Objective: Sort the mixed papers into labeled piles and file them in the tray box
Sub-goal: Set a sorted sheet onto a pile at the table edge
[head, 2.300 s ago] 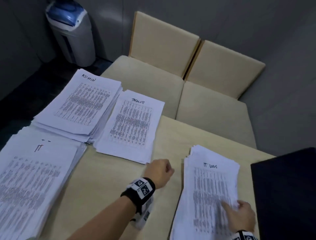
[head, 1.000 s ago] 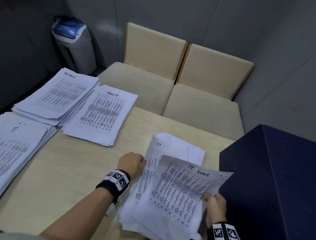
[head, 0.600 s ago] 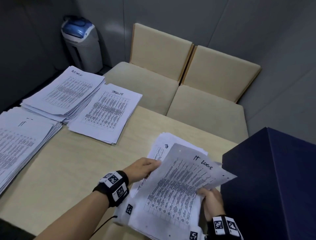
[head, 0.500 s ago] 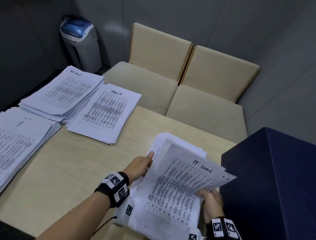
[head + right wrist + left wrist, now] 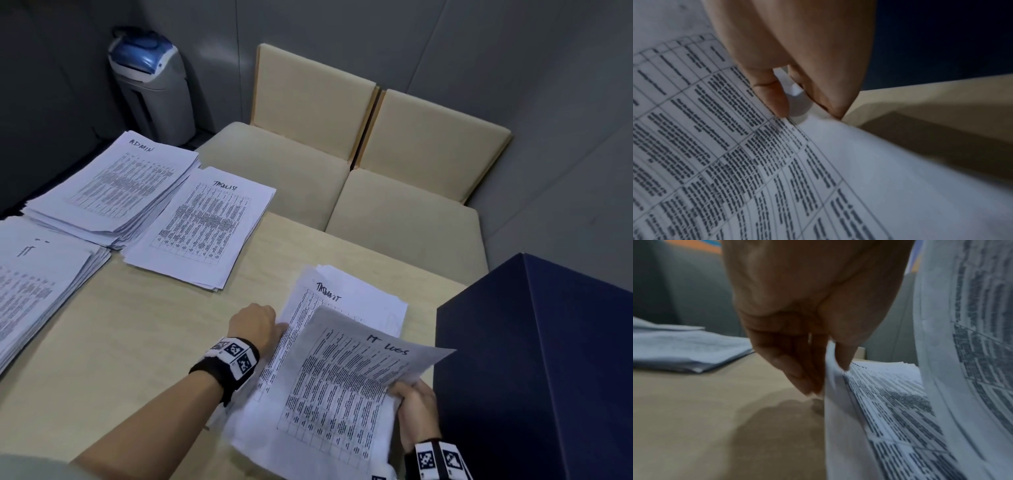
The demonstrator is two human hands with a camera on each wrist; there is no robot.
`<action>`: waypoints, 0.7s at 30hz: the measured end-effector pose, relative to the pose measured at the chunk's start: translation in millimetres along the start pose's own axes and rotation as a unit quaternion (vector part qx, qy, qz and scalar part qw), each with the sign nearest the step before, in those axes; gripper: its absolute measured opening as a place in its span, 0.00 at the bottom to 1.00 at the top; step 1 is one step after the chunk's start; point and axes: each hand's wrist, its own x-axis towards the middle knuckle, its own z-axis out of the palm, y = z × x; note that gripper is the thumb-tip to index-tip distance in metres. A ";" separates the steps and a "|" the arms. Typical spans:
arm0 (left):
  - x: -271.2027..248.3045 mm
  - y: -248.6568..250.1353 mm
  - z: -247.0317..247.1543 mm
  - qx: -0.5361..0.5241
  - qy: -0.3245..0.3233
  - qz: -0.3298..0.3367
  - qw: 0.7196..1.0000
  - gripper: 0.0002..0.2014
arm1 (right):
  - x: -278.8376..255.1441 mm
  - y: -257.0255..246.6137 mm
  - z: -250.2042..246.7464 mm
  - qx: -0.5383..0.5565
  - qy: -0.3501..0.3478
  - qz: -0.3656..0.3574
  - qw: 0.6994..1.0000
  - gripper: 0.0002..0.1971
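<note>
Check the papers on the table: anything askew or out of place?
Yes. The mixed stack under the hands is fanned and crooked, with a Tasklist sheet showing there rather than on the Tasklist pile. The right hand holds the IT Logs sheet lifted and curled.

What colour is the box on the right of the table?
Dark navy blue, plain, no markings visible on the box. Shows best in the head view.

Bare forearms, no sleeves in view. Black wristband on left wrist, carrying white blocks printed with black square marker codes; matching band with same markers on right wrist.
</note>
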 end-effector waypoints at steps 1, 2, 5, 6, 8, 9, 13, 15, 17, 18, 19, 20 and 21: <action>-2.8 -1.3 -4.9 -0.016 0.031 0.009 0.999 0.24 | 0.0 -2.6 2.7 0.004 0.000 -0.006 1.000 0.12; -5.6 -3.9 -7.1 -0.071 0.050 0.020 0.996 0.27 | 1.0 -4.9 6.5 0.013 0.006 -0.008 1.000 0.12; -26.3 -11.9 -15.9 -0.402 -0.011 0.020 0.916 0.37 | 0.2 -17.8 24.5 0.042 0.013 -0.004 0.999 0.13; -35.9 -13.8 -19.8 -0.476 -0.055 0.017 0.878 0.38 | 1.8 -21.8 32.0 0.047 0.003 0.009 0.999 0.14; -55.0 -21.8 -27.5 -0.499 -0.088 0.038 0.861 0.33 | 2.4 -28.6 52.4 0.047 -0.028 0.039 0.998 0.13; -63.3 -27.9 -31.0 -0.496 -0.075 0.047 0.864 0.27 | 1.4 -30.0 65.1 0.039 -0.046 0.052 0.997 0.13; -75.7 -80.5 -39.9 -0.495 0.020 0.001 0.869 0.06 | -7.4 -22.2 128.1 0.011 -0.124 0.050 0.991 0.18; -79.6 -123.5 -50.5 -0.492 0.069 -0.063 0.866 0.05 | -17.9 -19.2 160.9 0.001 -0.158 0.036 0.987 0.09; -85.8 -177.7 -67.0 -0.482 0.116 -0.126 0.859 0.06 | -26.3 -11.8 187.4 -0.003 -0.176 0.049 0.983 0.05; -89.1 -208.3 -74.6 -0.477 0.137 -0.157 0.854 0.07 | -25.1 -5.2 197.5 -0.004 -0.179 0.058 0.982 0.05; -94.8 -237.4 -83.9 -0.475 0.155 -0.186 0.846 0.08 | -26.2 1.3 206.4 -0.015 -0.177 0.061 0.982 0.05; -99.7 -267.3 -91.5 -0.474 0.168 -0.213 0.838 0.08 | -26.6 9.4 211.9 -0.012 -0.176 0.065 0.982 0.04; -105.8 -296.0 -99.7 -0.469 0.173 -0.239 0.832 0.07 | -26.0 16.2 217.5 -0.015 -0.171 0.068 0.983 0.04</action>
